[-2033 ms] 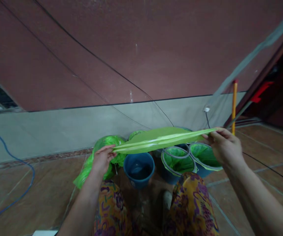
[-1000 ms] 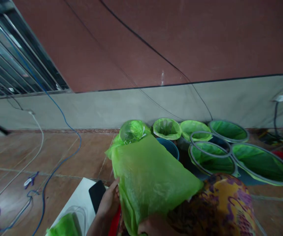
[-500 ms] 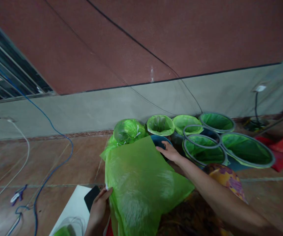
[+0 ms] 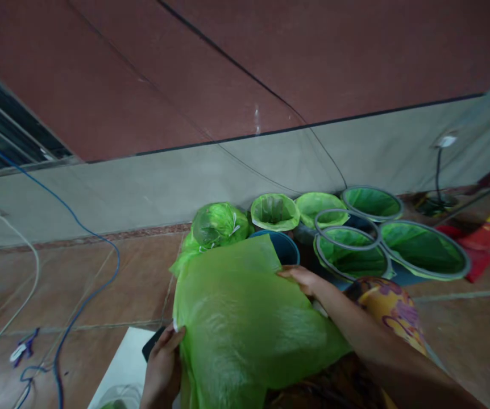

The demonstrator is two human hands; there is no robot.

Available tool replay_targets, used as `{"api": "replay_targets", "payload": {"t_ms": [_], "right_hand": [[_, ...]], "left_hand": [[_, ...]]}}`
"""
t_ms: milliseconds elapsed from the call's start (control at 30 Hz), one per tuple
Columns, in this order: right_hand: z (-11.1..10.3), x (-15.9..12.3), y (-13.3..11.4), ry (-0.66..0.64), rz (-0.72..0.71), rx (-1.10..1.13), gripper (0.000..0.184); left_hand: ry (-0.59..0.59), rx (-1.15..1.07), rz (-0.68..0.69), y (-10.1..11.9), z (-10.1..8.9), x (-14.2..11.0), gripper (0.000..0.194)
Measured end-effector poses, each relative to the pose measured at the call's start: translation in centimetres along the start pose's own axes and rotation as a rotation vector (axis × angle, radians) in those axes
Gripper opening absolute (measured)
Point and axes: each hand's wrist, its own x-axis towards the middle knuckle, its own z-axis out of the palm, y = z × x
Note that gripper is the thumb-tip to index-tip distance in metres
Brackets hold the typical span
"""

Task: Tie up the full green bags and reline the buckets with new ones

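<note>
A green plastic bag (image 4: 236, 318) lies spread over my lap. My left hand (image 4: 163, 352) pinches its left edge between thumb and fingers. On the opposite side, my right hand (image 4: 302, 278) has its fingers closed on the bag's right edge; the thumb is partly hidden. Just beyond the bag stands a blue bin (image 4: 285, 250) with no liner showing at its rim. A filled, tied green bag (image 4: 219, 224) rests behind the spread bag. A dark phone (image 4: 150, 343) is partly covered by my left hand.
Several bins with green liners, such as a large bin (image 4: 426, 250), stand along the wall at right. A loose grey ring (image 4: 319, 233) lies across two of them. A white board (image 4: 117, 363) is at left, beside a blue cable (image 4: 87, 295) on the tiles.
My right hand has come down and back from above the blue bin onto the bag's right edge. The bag has spread slightly wider. My left hand keeps its pinch.
</note>
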Motion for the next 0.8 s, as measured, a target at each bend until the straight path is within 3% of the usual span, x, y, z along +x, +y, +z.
{"api": "replay_targets", "payload": {"t_ms": [133, 267, 367, 467, 533, 633, 800], "right_hand": [[-2.7, 3.7, -1.1, 0.071, 0.06, 0.072, 0.014], [-5.3, 4.4, -1.2, 0.145, 0.089, 0.271, 0.013], [-6.1, 3.5, -1.5, 0.135, 0.025, 0.28, 0.022], [-6.2, 2.1, -2.8, 0.158, -0.048, 0.28, 0.054], [-6.6, 1.3, -4.2, 0.143, -0.129, 0.266, 0.065], [-7.6, 0.3, -6.7, 0.091, -0.257, 0.186, 0.054], [-9.5, -1.6, -10.4, 0.084, -0.399, -0.073, 0.053]], "left_hand": [[-0.02, -0.04, 0.087, 1.5, 0.9, -0.5, 0.052], [-0.068, -0.04, 0.202, 2.6, 1.7, -1.0, 0.064], [-0.081, -0.018, 0.272, 3.2, 2.0, -1.5, 0.073], [-0.059, 0.041, 0.344, 4.2, 2.2, -1.8, 0.083], [-0.055, 0.096, 0.407, 5.2, 2.2, -2.0, 0.089], [-0.097, 0.188, 0.522, 7.3, 2.6, -2.3, 0.09], [-0.174, 0.358, 0.729, 10.9, 3.7, -3.0, 0.069]]}}
